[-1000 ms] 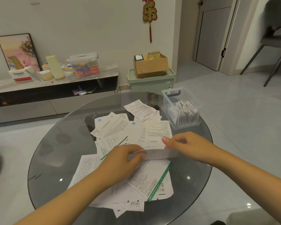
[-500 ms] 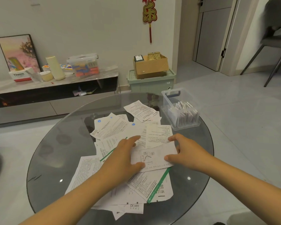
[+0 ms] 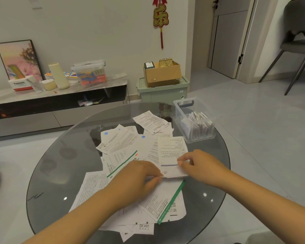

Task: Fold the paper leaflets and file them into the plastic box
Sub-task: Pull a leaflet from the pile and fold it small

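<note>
On the glass table (image 3: 60,166), our left hand (image 3: 136,180) pinches a folded leaflet (image 3: 173,171). Our right hand (image 3: 201,166) pinches its other end.

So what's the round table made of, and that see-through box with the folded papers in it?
The round table looks like dark tinted glass, smooth and glossy: lights reflect in it and the floor shows through. The see-through box looks like clear hard plastic: the folded papers show through its thin, slightly shiny walls.
</note>
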